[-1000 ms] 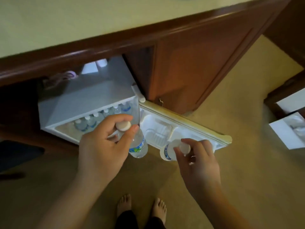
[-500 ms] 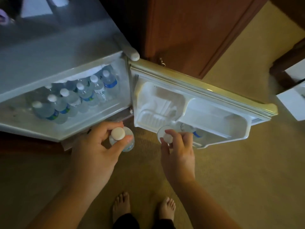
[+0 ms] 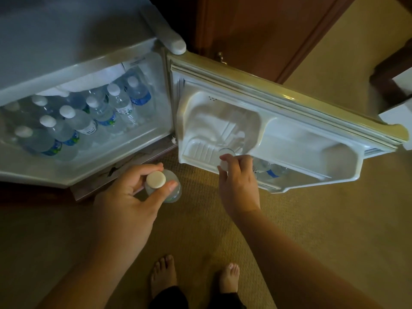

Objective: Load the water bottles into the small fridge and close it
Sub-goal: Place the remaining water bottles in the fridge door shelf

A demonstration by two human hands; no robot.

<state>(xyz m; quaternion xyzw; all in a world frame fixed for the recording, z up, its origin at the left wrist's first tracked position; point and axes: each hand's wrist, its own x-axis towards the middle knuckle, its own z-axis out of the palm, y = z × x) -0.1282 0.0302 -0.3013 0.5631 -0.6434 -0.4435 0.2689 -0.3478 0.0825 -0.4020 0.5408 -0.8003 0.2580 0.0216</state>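
Note:
The small white fridge [image 3: 73,36] stands open, with several white-capped water bottles [image 3: 66,128] packed inside. Its door [image 3: 289,112] swings out to the right. My left hand [image 3: 127,201] grips a clear bottle [image 3: 172,192] by its white cap, just below the fridge's front edge, above the carpet. My right hand [image 3: 238,184] holds a second bottle [image 3: 226,152] by the cap at the lower edge of the door's shelf. Another bottle [image 3: 270,170] lies in that door shelf, right of my hand.
A dark wooden cabinet [image 3: 256,27] rises behind the door. Tan carpet [image 3: 334,219] covers the floor, and my bare feet [image 3: 165,275] stand below the hands. A white object [image 3: 396,117] sits at the right edge behind the door.
The view has dropped closer to the fridge. My right hand has carried its bottle up to the door shelf, and my left hand has lowered its bottle below the fridge opening.

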